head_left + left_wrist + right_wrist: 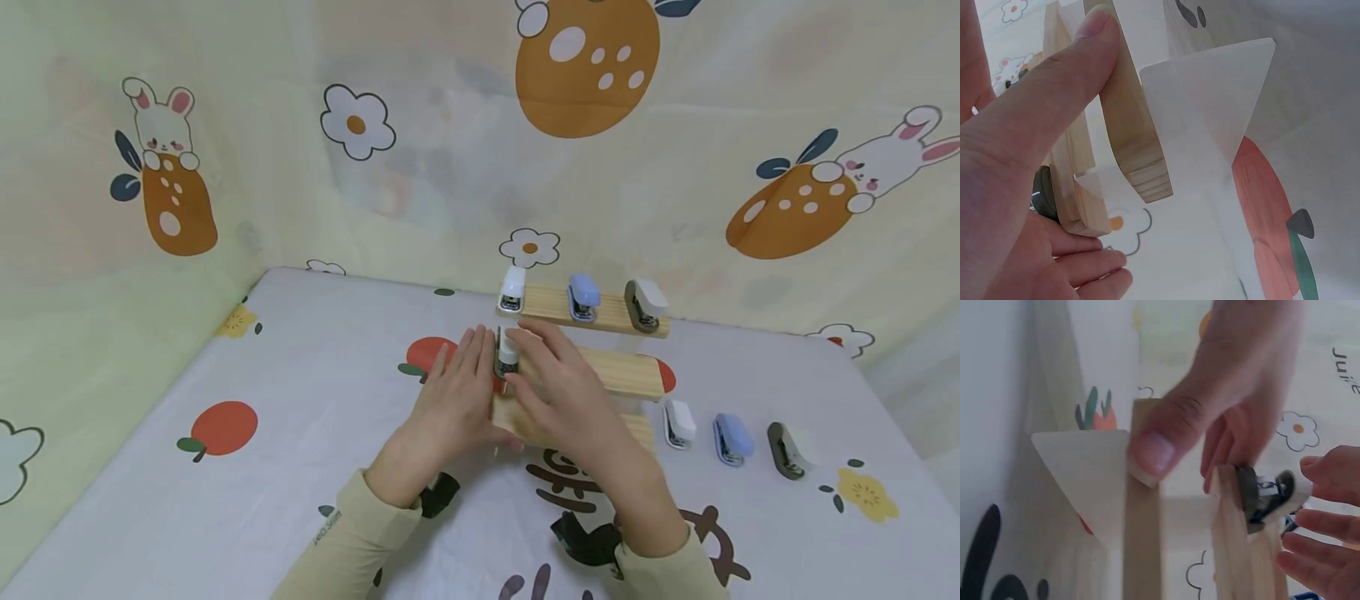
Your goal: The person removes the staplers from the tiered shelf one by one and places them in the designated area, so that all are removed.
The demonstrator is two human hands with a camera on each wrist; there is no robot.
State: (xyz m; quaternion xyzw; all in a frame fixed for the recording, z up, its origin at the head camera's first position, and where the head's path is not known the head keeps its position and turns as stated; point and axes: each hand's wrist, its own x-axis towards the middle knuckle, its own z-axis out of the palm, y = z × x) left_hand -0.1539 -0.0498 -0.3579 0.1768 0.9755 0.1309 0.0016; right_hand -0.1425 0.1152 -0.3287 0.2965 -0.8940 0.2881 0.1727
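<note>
A mini stapler point(507, 354) with a dark green base and white top sits at the left end of a stand's middle wooden shelf point(622, 371). My right hand point(570, 392) pinches it, index finger at the far end and thumb at the near end. My left hand point(457, 400) lies along the stand's left side, fingers straight beside the stapler. Its thumb rests on the front wooden shelf point(1132, 137). From the right wrist, the stapler point(1266, 494) appears between the hands, its dark base against the wood and its top near my right fingertips.
On the back shelf point(546, 300) stand a white stapler point(512, 290), a blue stapler point(583, 297) and a green-and-white stapler point(645, 305). Right of the stand lie another white stapler point(678, 423), blue stapler point(732, 438) and green-and-white stapler point(787, 450). Patterned cloth covers the table.
</note>
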